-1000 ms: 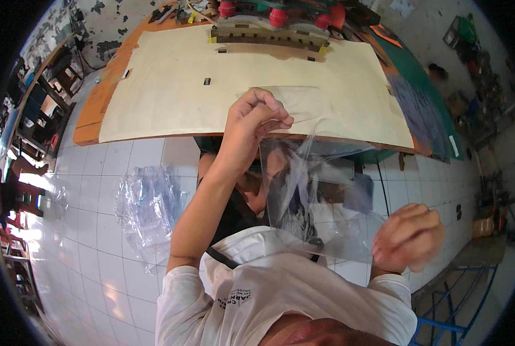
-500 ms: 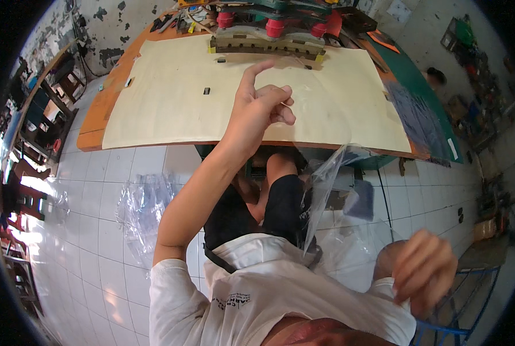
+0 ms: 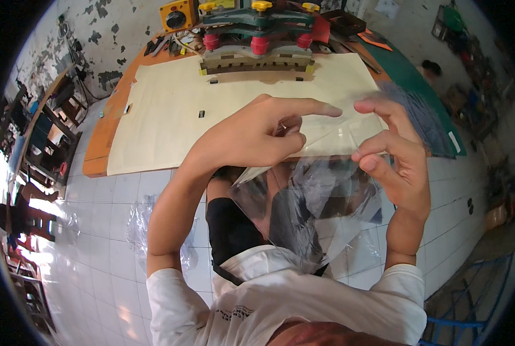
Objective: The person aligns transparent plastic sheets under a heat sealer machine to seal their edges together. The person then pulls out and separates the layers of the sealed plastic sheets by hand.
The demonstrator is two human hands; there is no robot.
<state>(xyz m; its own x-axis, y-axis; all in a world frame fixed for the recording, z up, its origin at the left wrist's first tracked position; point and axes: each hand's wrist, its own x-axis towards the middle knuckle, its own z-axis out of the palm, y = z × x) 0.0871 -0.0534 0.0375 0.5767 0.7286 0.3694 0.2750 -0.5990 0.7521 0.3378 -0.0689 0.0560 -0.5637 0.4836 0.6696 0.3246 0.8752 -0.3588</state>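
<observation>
A crumpled clear plastic sheet [image 3: 309, 202] hangs in front of me, below both hands and over my lap. My left hand [image 3: 263, 132] has its index finger stretched out to the right. Its thumb and other fingers are curled together on the sheet's upper part. Facing it, my right hand [image 3: 398, 150] pinches the sheet's upper right side between thumb and a finger, while another finger stands raised. Beyond the hands, a cream paper cover [image 3: 159, 115] lies on the wooden table. The sheet's exact edges are hard to make out.
A green clamp-like machine [image 3: 260, 34] with red cylinders and yellow knobs stands at the table's back. A yellow box with a black dial [image 3: 176, 17] is beside it. Dark plastic sheets [image 3: 424, 121] lie at the right. More clear plastic [image 3: 145, 228] rests on the tiled floor.
My right hand has come up from the lower right to the sheet. My left hand has moved lower and nearer, and the sheet is now spread between the two.
</observation>
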